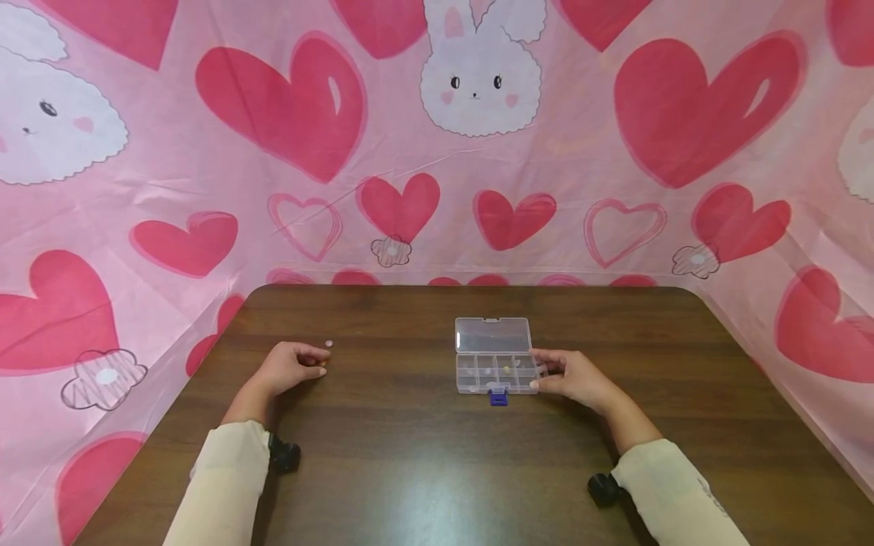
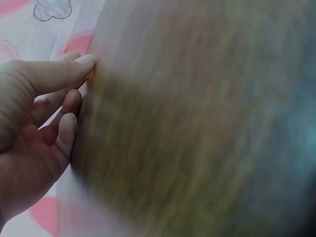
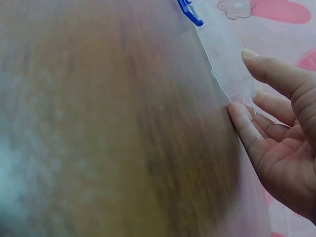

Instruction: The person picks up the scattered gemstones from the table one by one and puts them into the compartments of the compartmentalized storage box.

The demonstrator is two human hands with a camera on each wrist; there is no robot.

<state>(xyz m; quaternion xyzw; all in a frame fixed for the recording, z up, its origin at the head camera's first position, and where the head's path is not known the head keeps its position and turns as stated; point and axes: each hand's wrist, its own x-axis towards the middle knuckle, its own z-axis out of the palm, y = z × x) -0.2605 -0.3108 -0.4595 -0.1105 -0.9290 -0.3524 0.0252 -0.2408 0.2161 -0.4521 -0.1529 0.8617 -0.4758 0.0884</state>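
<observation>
A clear plastic compartment box [image 1: 466,382] with its lid [image 1: 493,335] raised stands right of the table's middle. Its blue latch [image 1: 498,398] hangs over the front; small pieces, one of them yellow [image 1: 507,369], lie inside. My right hand [image 1: 576,377] grips the box's right end, thumb near the front corner and fingers further back. Over at the left, my left hand [image 1: 287,370] pinches a small orange piece [image 2: 91,75] between thumb and fingertips, mostly hidden by them. Just beyond those fingertips lies a small pale round piece [image 1: 329,343].
The brown wooden table [image 1: 396,440] has its far edge against a pink cloth [image 1: 464,167] printed with hearts and rabbits, which also hangs at both sides. Each wrist carries a small black camera, one by the left sleeve [image 1: 228,470], one by the right sleeve [image 1: 672,485].
</observation>
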